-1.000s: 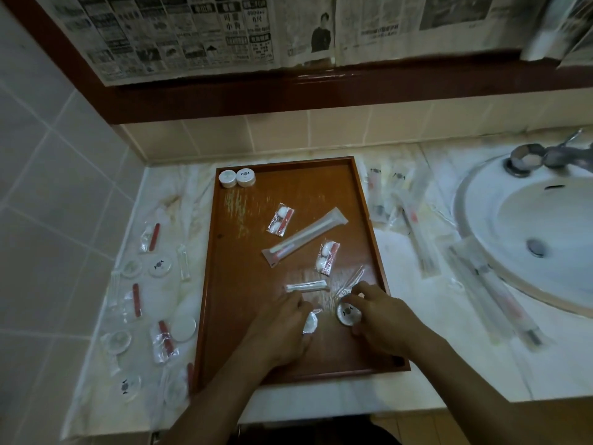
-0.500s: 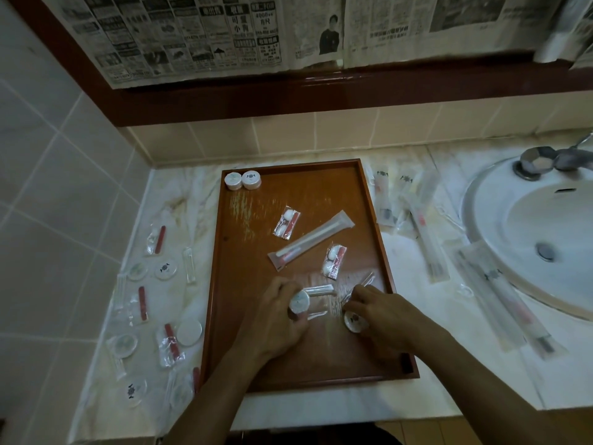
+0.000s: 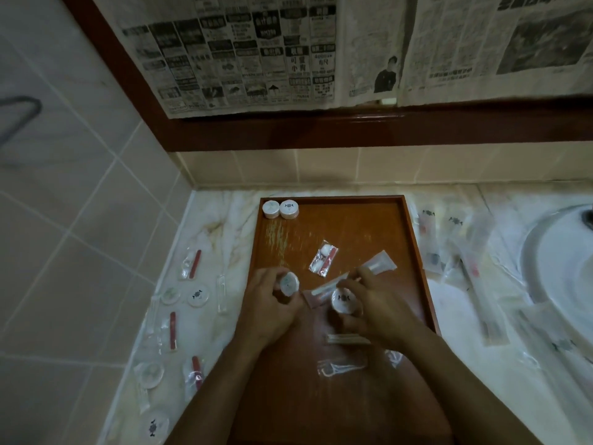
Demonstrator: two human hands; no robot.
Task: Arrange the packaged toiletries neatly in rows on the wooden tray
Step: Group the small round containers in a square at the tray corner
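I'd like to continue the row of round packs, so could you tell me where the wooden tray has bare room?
The wooden tray is bare along its far edge, right of the two round packs in the far-left corner, and down its left side to the left hand. The middle is crowded: cotton-swab packet, long toothbrush packet, both hands; right hand.

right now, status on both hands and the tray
Left hand holds a round white soap; right hand holds another round soap. Two soaps lined up in wooden tray far-left corner. Loose packets scattered mid-tray.
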